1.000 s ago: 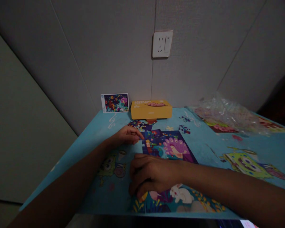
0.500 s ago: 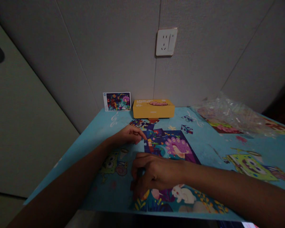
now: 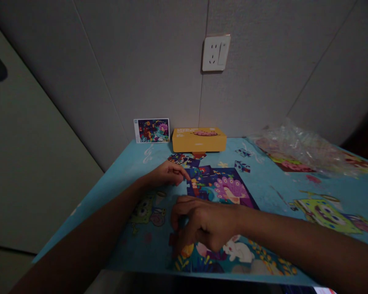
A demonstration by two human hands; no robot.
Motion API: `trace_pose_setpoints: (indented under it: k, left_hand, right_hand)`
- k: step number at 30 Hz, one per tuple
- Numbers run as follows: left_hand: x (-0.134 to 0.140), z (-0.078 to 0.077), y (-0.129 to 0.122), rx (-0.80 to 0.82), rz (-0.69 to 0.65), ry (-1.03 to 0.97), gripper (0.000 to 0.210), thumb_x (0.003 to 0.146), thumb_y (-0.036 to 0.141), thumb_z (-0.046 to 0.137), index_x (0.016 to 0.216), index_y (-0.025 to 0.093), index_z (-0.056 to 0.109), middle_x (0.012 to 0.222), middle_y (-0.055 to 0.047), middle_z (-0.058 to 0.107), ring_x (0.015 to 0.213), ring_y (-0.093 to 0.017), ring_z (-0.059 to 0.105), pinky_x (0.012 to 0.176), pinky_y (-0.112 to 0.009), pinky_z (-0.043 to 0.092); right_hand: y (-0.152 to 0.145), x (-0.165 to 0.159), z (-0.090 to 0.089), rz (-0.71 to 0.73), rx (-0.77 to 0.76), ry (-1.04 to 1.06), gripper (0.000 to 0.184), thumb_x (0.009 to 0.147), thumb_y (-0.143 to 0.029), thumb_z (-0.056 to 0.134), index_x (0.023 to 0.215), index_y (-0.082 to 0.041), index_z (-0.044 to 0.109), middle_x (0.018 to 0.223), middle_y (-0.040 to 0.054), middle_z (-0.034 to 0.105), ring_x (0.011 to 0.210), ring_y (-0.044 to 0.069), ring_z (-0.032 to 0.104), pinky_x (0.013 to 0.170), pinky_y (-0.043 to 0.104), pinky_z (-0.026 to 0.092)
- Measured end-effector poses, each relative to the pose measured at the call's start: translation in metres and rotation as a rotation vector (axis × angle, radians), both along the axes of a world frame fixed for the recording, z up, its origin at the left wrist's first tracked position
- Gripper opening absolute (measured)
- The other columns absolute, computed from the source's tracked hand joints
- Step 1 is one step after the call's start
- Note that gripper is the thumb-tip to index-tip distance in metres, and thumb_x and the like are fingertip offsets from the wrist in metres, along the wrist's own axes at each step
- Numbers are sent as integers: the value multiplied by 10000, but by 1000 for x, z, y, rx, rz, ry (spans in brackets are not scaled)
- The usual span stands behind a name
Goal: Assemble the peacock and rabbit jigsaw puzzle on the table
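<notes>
A partly assembled jigsaw puzzle (image 3: pixel 231 188) lies on the table, showing a pink peacock and a white rabbit. My left hand (image 3: pixel 168 173) rests at its upper left edge, index finger stretched onto the border and the other fingers loosely bent. Across the middle of the puzzle reaches my right hand (image 3: pixel 202 222), arched downward with thumb and fingers bent around a puzzle piece (image 3: pixel 171 239) at the lower left edge. Only a dark reddish bit of that piece shows; my fingers hide the remainder, and part of the puzzle is under my right hand and forearm.
Loose puzzle pieces (image 3: pixel 178 158) lie beyond the puzzle, others (image 3: pixel 242 166) to its right. A yellow box (image 3: pixel 199 143) and a picture card (image 3: pixel 152 131) stand by the wall. Clear plastic wrapping (image 3: pixel 306 149) covers printed sheets at the right. The blue tablecloth (image 3: pixel 122 163) has cartoon prints.
My right hand's fingers have shifted slightly near the puzzle's lower left edge. The left hand keeps its place, and the view has moved a little.
</notes>
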State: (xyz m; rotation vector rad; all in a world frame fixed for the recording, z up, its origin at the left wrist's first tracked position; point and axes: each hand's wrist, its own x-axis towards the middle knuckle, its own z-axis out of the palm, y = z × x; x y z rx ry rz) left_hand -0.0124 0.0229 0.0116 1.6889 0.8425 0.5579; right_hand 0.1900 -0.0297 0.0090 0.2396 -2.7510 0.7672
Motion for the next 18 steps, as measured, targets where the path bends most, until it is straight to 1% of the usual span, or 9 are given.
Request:
trace_pose_setpoints:
  k: [8, 13, 18]
  left_hand:
    - [-1, -1, 1, -4, -1, 12, 398, 730, 416, 668, 945, 85, 718, 572, 17, 541, 444, -64, 347, 424, -204, 196]
    - [0, 0, -1, -10, 4, 4, 394, 730, 409, 671, 939, 79, 717, 571, 15, 540, 456, -67, 360, 434, -204, 203]
    - [1, 2, -1, -9, 13, 13, 397, 724, 420, 679, 931, 84, 717, 568, 19, 532, 455, -68, 359, 431, -206, 197]
  right_hand:
    - [4, -2, -2, 66, -6, 51, 270, 813, -69, 590, 967, -189, 777, 913, 64, 603, 922, 167, 553, 891, 325, 401]
    - [1, -2, -4, 38, -20, 80, 263, 845, -61, 570, 921, -192, 785, 863, 55, 598, 925, 158, 550, 879, 314, 398]
    - [0, -2, -5, 29, -8, 81, 253, 816, -57, 612, 921, -208, 785, 890, 45, 597, 919, 157, 537, 884, 318, 385]
